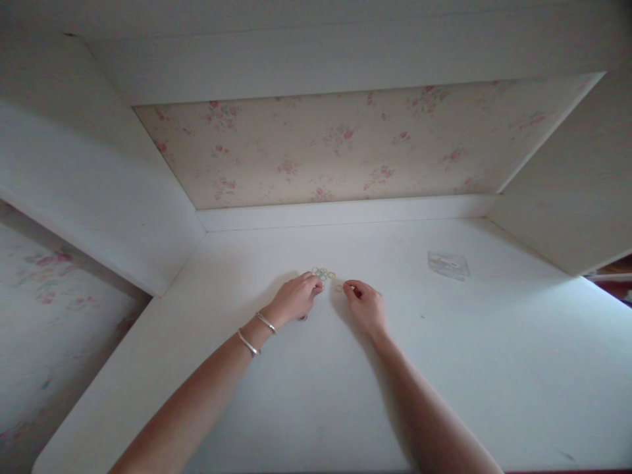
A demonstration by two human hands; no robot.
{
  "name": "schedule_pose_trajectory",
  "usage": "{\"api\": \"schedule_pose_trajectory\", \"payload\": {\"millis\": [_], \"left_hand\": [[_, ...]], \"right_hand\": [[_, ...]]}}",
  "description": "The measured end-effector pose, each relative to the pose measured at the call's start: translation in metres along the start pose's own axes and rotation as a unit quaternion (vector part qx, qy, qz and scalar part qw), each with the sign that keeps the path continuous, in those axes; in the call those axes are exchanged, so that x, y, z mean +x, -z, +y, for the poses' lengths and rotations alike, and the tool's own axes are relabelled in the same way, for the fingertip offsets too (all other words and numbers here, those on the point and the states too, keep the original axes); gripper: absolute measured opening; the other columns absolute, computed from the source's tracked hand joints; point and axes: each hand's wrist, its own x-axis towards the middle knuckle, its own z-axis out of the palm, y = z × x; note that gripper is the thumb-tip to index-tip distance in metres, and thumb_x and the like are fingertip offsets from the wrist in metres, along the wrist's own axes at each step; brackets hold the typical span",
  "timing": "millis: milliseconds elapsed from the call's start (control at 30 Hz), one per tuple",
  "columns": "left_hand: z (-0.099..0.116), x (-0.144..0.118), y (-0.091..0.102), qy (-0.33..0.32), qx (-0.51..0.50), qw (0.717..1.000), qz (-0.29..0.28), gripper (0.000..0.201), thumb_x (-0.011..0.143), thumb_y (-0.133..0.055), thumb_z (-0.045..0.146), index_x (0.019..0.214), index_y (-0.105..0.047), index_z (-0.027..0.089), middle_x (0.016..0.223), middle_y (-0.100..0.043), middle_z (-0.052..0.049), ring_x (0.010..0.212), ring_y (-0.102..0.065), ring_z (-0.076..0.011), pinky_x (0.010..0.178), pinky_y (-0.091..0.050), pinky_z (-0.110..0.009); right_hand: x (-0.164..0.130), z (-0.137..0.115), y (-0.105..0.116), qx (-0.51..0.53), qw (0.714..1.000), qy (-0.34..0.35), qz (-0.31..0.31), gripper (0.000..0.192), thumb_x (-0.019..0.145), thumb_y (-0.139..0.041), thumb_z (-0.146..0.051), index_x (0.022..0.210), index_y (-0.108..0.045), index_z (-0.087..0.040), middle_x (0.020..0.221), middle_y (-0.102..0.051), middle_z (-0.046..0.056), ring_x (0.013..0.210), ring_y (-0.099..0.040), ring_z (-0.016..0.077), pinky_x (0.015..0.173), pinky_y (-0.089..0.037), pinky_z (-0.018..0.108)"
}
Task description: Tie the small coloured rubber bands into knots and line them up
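Both of my hands rest on a white desk top [316,395]. Several small pale rings [323,272], greenish and yellowish, lie in a little cluster just beyond my fingertips. My left hand [295,299] wears two silver bangles at the wrist, and its curled fingertips touch the near edge of the cluster. My right hand [364,305] pinches one small yellowish ring [339,288] between thumb and forefinger, just right of the cluster. A small dark thing shows under my left palm; I cannot tell what it is.
A small clear plastic bag [448,264] lies flat on the desk to the right. The desk sits in a white alcove with side panels [99,197] and floral wallpaper [336,145] at the back. More floral wall shows at the left.
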Motion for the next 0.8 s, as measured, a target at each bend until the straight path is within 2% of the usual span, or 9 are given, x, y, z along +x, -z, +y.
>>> {"api": "schedule_pose_trajectory", "payload": {"millis": [200, 300, 400, 567, 667, 800], "left_hand": [[-0.008, -0.052, 0.017, 0.045, -0.079, 0.994, 0.064, 0.016, 0.090, -0.046, 0.026, 0.085, -0.059, 0.018, 0.085, -0.060, -0.003, 0.081, -0.056, -0.0145, 0.074, -0.043, -0.025], [-0.007, -0.072, 0.016, 0.075, -0.110, 0.987, 0.091, 0.021, 0.091, -0.045, 0.030, 0.087, -0.060, 0.017, 0.083, -0.060, -0.004, 0.075, -0.055, -0.0138, 0.069, -0.043, -0.025], [-0.003, -0.081, 0.012, 0.078, -0.115, 0.985, 0.106, 0.022, 0.092, -0.044, 0.031, 0.087, -0.061, 0.017, 0.083, -0.060, -0.004, 0.074, -0.056, -0.0139, 0.069, -0.044, -0.025], [0.000, -0.083, 0.005, 0.048, -0.082, 0.992, 0.077, 0.020, 0.093, -0.041, 0.027, 0.091, -0.060, 0.020, 0.089, -0.061, -0.003, 0.081, -0.058, -0.0135, 0.074, -0.046, -0.025], [0.000, -0.086, 0.001, 0.040, -0.040, 0.997, 0.047, 0.021, 0.094, -0.039, 0.026, 0.094, -0.060, 0.022, 0.091, -0.061, -0.003, 0.080, -0.060, -0.0129, 0.072, -0.047, -0.024], [-0.003, -0.087, -0.002, 0.039, -0.007, 0.999, 0.038, 0.022, 0.094, -0.038, 0.027, 0.098, -0.060, 0.022, 0.092, -0.061, -0.002, 0.079, -0.061, -0.0127, 0.071, -0.047, -0.024]], "right_hand": [[0.000, 0.000, -0.001, -0.012, 1.000, 0.000, -0.013, 0.032, 0.082, -0.046, -0.041, 0.084, -0.071, -0.020, 0.076, -0.069, 0.005, 0.065, -0.058, 0.0166, 0.063, -0.040, 0.027], [-0.001, 0.000, -0.001, -0.014, 1.000, -0.002, -0.018, 0.033, 0.082, -0.046, -0.042, 0.084, -0.071, -0.020, 0.073, -0.068, 0.004, 0.063, -0.058, 0.0166, 0.061, -0.039, 0.027], [-0.002, -0.001, -0.002, -0.022, 1.000, 0.004, -0.018, 0.035, 0.082, -0.045, -0.044, 0.085, -0.071, -0.019, 0.073, -0.068, 0.005, 0.062, -0.057, 0.0167, 0.061, -0.040, 0.028], [-0.004, 0.000, -0.004, -0.035, 0.999, 0.009, -0.016, 0.037, 0.081, -0.045, -0.045, 0.085, -0.071, -0.019, 0.076, -0.069, 0.006, 0.064, -0.058, 0.0176, 0.062, -0.041, 0.028], [-0.005, -0.001, -0.006, -0.047, 0.998, 0.021, -0.022, 0.037, 0.082, -0.043, -0.045, 0.086, -0.071, -0.019, 0.080, -0.069, 0.007, 0.066, -0.058, 0.0180, 0.063, -0.042, 0.028], [-0.007, -0.003, -0.008, -0.082, 0.995, 0.043, -0.036, 0.037, 0.083, -0.042, -0.043, 0.087, -0.071, -0.020, 0.081, -0.069, 0.006, 0.067, -0.058, 0.0175, 0.063, -0.041, 0.028]]}}
